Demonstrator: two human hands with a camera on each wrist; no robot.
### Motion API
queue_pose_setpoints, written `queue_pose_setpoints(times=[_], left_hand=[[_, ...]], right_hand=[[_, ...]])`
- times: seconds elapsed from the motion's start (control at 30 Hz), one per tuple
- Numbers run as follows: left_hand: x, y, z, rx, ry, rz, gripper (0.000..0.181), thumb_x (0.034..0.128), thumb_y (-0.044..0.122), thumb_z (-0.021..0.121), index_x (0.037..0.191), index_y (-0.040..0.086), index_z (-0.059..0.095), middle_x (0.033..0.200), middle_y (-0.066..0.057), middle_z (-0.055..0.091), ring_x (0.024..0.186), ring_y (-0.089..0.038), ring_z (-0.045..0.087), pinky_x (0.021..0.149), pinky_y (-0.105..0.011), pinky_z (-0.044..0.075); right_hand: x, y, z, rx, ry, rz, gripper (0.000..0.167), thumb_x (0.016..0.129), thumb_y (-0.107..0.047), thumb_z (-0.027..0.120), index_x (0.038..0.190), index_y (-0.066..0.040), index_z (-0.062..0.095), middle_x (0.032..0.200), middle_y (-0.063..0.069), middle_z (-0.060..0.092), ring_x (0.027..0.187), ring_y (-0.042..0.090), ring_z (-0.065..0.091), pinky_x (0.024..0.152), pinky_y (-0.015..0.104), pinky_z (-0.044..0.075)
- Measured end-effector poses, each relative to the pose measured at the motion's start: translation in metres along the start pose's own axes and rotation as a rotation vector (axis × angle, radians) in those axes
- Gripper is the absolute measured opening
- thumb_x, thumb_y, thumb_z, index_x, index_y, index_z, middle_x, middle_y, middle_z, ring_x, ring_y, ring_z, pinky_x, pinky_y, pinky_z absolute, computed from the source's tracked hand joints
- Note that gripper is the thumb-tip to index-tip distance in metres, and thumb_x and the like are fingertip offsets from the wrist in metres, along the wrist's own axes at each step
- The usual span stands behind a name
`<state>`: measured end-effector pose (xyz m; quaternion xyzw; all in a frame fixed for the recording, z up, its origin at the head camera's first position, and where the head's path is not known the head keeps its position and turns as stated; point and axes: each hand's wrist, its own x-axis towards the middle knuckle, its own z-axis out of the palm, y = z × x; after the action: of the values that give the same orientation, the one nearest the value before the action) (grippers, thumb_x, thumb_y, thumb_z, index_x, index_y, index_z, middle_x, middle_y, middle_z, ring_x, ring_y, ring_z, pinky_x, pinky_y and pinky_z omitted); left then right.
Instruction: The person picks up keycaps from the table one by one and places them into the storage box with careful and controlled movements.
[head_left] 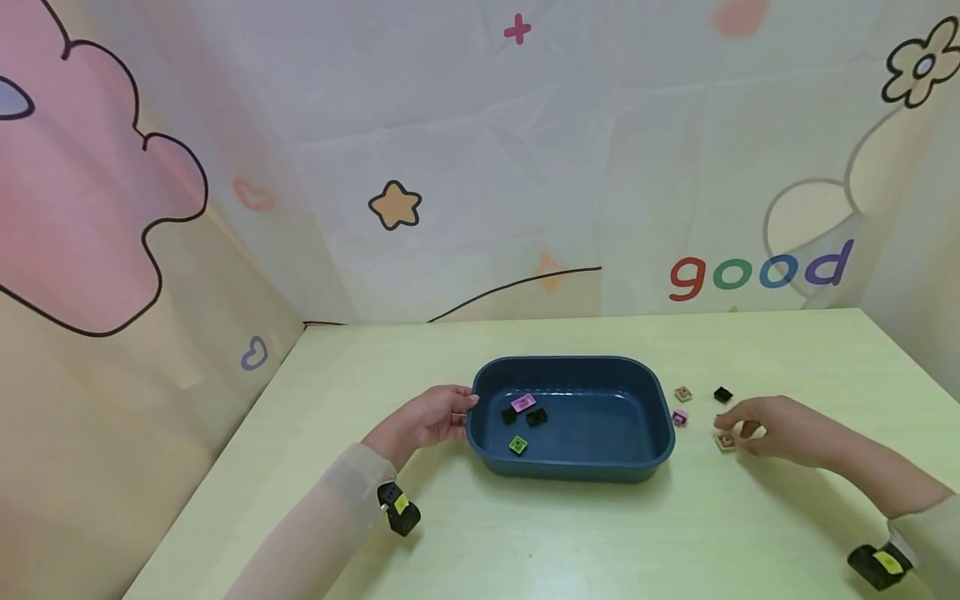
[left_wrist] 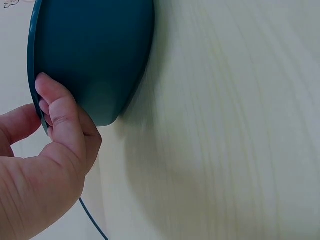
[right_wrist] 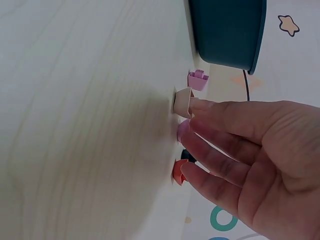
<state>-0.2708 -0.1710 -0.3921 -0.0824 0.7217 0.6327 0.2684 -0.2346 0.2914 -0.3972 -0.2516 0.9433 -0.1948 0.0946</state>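
Both hands are at table level, bin between. L hand (head_left: pixel 431 419) grips the near-side end of the blue bin (head_left: pixel 570 472) — thumb one side of the rim, bent fingers the other — prob. to keep it from sliding. R hand (head_left: pixel 787 433) is down at a beige block (head_left: pixel 724 442) on the table (head_left: pixel 450 550); thumb & index narrow, either side of it, digit touching per R wrist view. Can't tell if it's actually pinched; block looks seated on the table.

Near to far: green block (head_left: pixel 518 446) in bin, toward L hand; beyond it two black blocks (head_left: pixel 537 417) and a pink block (head_left: pixel 522 403), all at L-hand end. Between bin and R hand, a mauve block (head_left: pixel 679 418), just beside the bin wall. R wrist view also gives a red-orange block (right_wrist: pixel 178 172) by the other fingertips. Farther, past R hand: second beige piece (head_left: pixel 682 393) and a lone black piece (head_left: pixel 723 394) — loose ones sit within R-hand reach. Printed backdrop (head_left: pixel 450 100) behind all.
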Motion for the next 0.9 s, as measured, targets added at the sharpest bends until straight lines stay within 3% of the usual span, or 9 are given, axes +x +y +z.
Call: queue_pose_setpoints(times=[0.2, 0.63, 0.9], left_hand=[[-0.001, 0.0, 0.001, -0.004, 0.002, 0.008, 0.015, 0.1078, 0.012, 0.048, 0.119, 0.002, 0.05, 0.082, -0.002, 0.055, 0.069, -0.012, 0.052, 0.058, -0.016, 0.05], [-0.001, -0.002, 0.001, -0.003, 0.009, 0.005, 0.016, 0.1077, 0.012, 0.048, 0.12, 0.002, 0.051, 0.082, -0.001, 0.055, 0.068, -0.011, 0.052, 0.057, -0.015, 0.05], [-0.002, -0.001, 0.001, -0.001, 0.011, 0.003, 0.019, 0.1079, 0.013, 0.048, 0.122, 0.001, 0.051, 0.084, -0.002, 0.055, 0.069, -0.011, 0.053, 0.058, -0.016, 0.051]], right_hand=[[0.002, 0.002, 0.003, 0.022, -0.028, 0.043, 0.037, 0.084, 0.004, 0.075, 0.12, 0.009, 0.069, 0.115, 0.024, 0.073, 0.087, 0.016, 0.066, 0.071, 0.019, 0.054], [0.004, 0.006, 0.011, 0.002, -0.007, 0.037, 0.028, 0.083, 0.002, 0.077, 0.111, 0.004, 0.073, 0.099, 0.004, 0.073, 0.082, 0.006, 0.058, 0.07, 0.019, 0.053], [0.005, 0.006, 0.012, -0.027, 0.009, 0.027, 0.025, 0.083, 0.002, 0.078, 0.108, 0.003, 0.074, 0.096, 0.002, 0.072, 0.08, 0.004, 0.056, 0.07, 0.02, 0.052]])
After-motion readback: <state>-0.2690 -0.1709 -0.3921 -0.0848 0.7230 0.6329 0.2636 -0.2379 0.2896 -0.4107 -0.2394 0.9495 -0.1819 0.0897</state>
